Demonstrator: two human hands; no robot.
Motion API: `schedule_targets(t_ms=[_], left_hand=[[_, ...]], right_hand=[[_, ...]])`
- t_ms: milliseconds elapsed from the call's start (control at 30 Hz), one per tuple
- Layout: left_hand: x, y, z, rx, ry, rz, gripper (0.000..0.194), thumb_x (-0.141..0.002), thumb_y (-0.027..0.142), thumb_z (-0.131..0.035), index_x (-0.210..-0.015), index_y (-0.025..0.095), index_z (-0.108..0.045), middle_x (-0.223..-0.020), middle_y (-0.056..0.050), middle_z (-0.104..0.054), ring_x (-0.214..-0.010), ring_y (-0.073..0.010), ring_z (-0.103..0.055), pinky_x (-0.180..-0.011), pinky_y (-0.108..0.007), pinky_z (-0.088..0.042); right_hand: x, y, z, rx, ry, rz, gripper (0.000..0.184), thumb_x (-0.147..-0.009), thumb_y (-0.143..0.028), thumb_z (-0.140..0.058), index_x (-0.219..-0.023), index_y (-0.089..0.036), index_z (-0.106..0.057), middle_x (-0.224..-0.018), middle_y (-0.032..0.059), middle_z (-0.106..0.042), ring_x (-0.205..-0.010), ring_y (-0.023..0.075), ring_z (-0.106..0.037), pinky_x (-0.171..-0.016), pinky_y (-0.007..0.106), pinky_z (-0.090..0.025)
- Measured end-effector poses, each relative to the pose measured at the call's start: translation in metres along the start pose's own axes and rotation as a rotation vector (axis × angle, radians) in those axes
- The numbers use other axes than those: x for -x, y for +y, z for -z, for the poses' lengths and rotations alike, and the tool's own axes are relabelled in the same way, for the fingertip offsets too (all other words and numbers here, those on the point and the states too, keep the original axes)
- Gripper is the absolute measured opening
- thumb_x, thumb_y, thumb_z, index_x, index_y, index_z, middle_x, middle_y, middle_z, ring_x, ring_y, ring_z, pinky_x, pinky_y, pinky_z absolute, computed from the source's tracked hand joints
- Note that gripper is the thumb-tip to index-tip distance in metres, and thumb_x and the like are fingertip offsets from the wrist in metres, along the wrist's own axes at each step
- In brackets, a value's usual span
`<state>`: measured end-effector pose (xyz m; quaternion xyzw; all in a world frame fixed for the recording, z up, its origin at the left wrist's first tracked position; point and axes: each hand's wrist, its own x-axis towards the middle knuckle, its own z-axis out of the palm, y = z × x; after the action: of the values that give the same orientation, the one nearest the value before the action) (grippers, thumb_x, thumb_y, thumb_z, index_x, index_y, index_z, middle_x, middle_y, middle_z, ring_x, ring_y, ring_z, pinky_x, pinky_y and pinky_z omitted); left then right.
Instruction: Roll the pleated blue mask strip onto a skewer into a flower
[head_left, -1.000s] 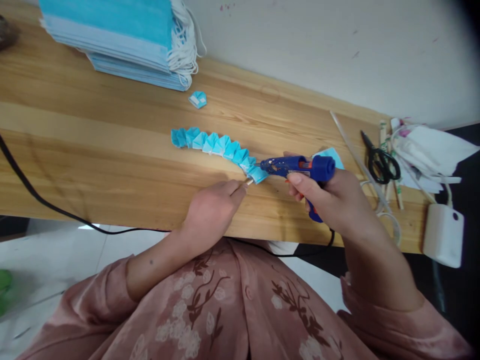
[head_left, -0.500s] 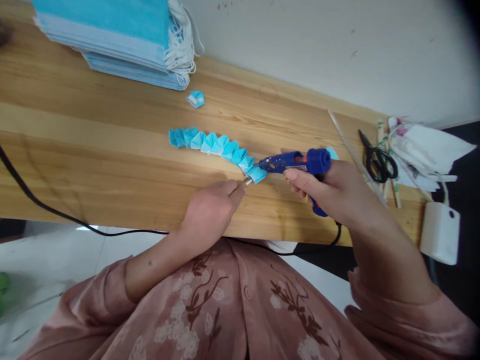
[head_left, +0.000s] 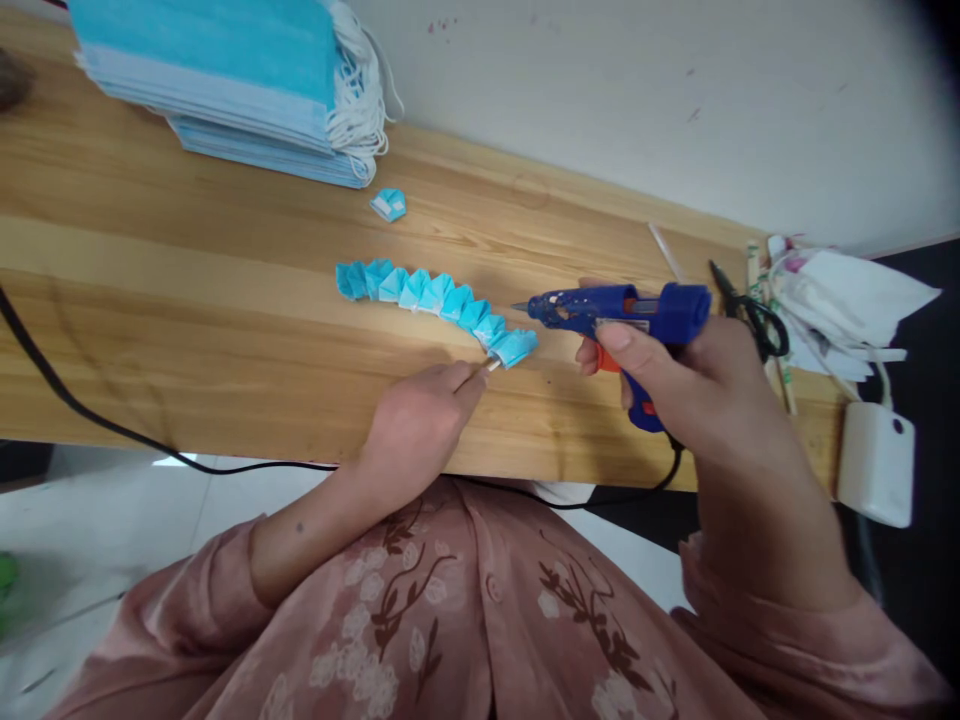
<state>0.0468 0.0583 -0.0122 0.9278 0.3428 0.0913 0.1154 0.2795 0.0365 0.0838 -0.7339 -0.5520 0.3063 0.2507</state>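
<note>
A curved row of folded light-blue pieces (head_left: 427, 292) lies on the wooden table (head_left: 247, 370), each joined to its neighbour. At the row's right end, my left hand (head_left: 420, 415) is closed on a thin wooden stick (head_left: 491, 365) whose tip meets the last piece. My right hand (head_left: 667, 380) grips a blue glue gun (head_left: 585, 308) with an orange trigger. Its metal nozzle points left and is a little above and apart from the last blue piece. One loose folded blue piece (head_left: 388, 204) rests behind the row.
A stack of blue masks (head_left: 210, 70) with white ear loops stands at the back left. To the right are black-handled scissors (head_left: 750, 315), a clear glue stick (head_left: 665, 250), white scraps (head_left: 862, 300) and a white adapter (head_left: 876, 463). A black cord (head_left: 90, 410) runs along the front edge.
My right hand has drawn the glue gun up and to the right, so its nozzle has left the blue piece. My left hand stays in place with the stick.
</note>
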Motion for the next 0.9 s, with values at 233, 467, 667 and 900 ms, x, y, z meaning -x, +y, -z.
schedule_targets(t_ms=[233, 467, 667, 900], left_hand=[[-0.001, 0.000, 0.001, 0.016, -0.031, 0.011, 0.035, -0.105, 0.013, -0.045, -0.136, 0.014, -0.063, -0.099, -0.008, -0.074, -0.086, -0.0220, -0.071, -0.064, -0.030, -0.051], [-0.001, 0.001, 0.002, 0.032, -0.038, 0.007, 0.034, -0.107, 0.014, -0.043, -0.134, 0.012, -0.063, -0.101, -0.009, -0.074, -0.089, -0.0227, -0.071, -0.067, -0.031, -0.053], [-0.001, 0.001, 0.001, 0.066, -0.027, 0.013, 0.035, -0.108, 0.015, -0.039, -0.132, 0.013, -0.064, -0.103, -0.009, -0.075, -0.089, -0.0217, -0.070, -0.069, -0.030, -0.053], [-0.001, -0.001, 0.001, 0.069, -0.018, 0.008, 0.037, -0.106, 0.013, -0.039, -0.135, 0.012, -0.063, -0.102, -0.010, -0.075, -0.088, -0.0218, -0.071, -0.069, -0.030, -0.054]], right_hand=[[-0.008, 0.003, -0.024, -0.116, -0.055, -0.008, 0.047, -0.090, -0.063, -0.064, -0.070, -0.020, -0.068, -0.063, 0.0008, -0.065, -0.043, 0.0092, -0.050, -0.041, 0.025, -0.039], [-0.009, 0.003, -0.026, -0.086, -0.070, -0.014, 0.047, -0.091, -0.061, -0.064, -0.070, -0.019, -0.067, -0.062, 0.0006, -0.063, -0.043, 0.0087, -0.051, -0.041, 0.024, -0.040], [-0.011, 0.001, -0.030, -0.086, -0.083, -0.020, 0.042, -0.091, -0.057, -0.065, -0.069, -0.021, -0.065, -0.061, 0.0003, -0.064, -0.043, 0.0103, -0.052, -0.042, 0.025, -0.041], [-0.015, 0.001, -0.031, -0.038, -0.087, -0.007, 0.040, -0.092, -0.054, -0.067, -0.064, -0.024, -0.064, -0.056, 0.0002, -0.062, -0.045, 0.0120, -0.053, -0.043, 0.026, -0.041]])
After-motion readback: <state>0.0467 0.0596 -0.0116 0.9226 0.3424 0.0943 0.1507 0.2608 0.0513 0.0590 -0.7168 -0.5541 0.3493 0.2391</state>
